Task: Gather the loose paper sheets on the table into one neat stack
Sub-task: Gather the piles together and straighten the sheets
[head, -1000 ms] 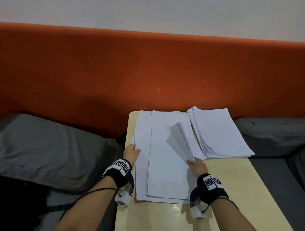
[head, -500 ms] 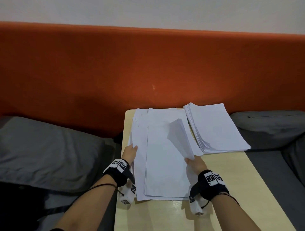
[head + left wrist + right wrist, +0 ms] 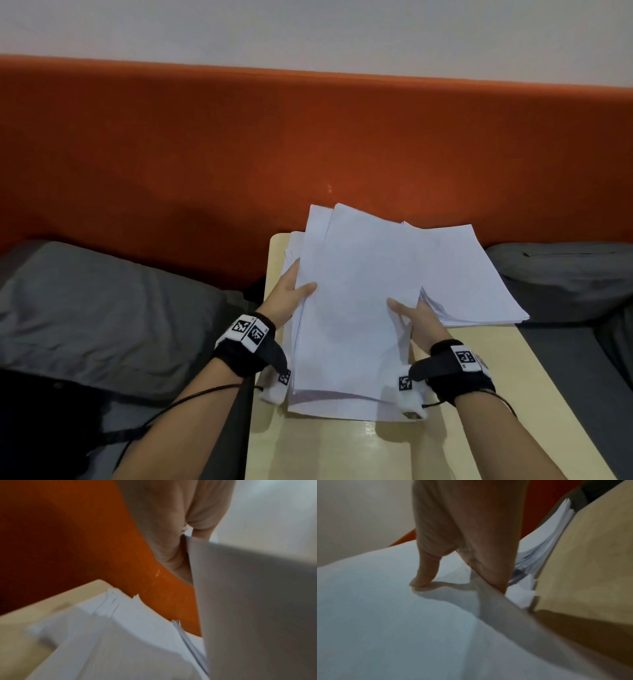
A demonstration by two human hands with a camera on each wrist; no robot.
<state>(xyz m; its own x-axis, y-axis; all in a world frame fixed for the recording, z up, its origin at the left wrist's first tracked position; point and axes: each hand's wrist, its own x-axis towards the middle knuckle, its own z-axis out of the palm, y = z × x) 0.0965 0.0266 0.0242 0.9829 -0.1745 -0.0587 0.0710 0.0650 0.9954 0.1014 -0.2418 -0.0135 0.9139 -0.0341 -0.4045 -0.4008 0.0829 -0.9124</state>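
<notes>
Orange padding (image 3: pixel 205 154) backs the whole scene under a pale wall, with grey cushions (image 3: pixel 102 308) off at nine o'clock and another grey cushion (image 3: pixel 565 274) at three o'clock of the small beige table (image 3: pixel 342 448) I am working over. My left hand (image 3: pixel 284 301) grips the left edge of a bundle of white sheets (image 3: pixel 356 301), thumb laid on top and fingers tucked under, so it is pinching the paper; the left wrist view shows the same pinch at the bundle's edge (image 3: pixel 240 601). My right hand (image 3: pixel 418 322) holds the opposite edge at about four o'clock of the bundle, thumb pressed on the top sheet and fingers beneath, as the right wrist view confirms (image 3: pixel 471 534). The bundle is raised at its far end and tilted toward me, its top corners showing against the orange padding at twelve o'clock. Beneath it more loose sheets (image 3: pixel 342 407) lie flat on the table, their near edges uneven at six o'clock. A separate paper stack (image 3: pixel 479 281) rests at two o'clock, partly overlapped by the lifted bundle, its near edge fanned. Both wrists wear black straps with marker tags (image 3: pixel 250 334).
</notes>
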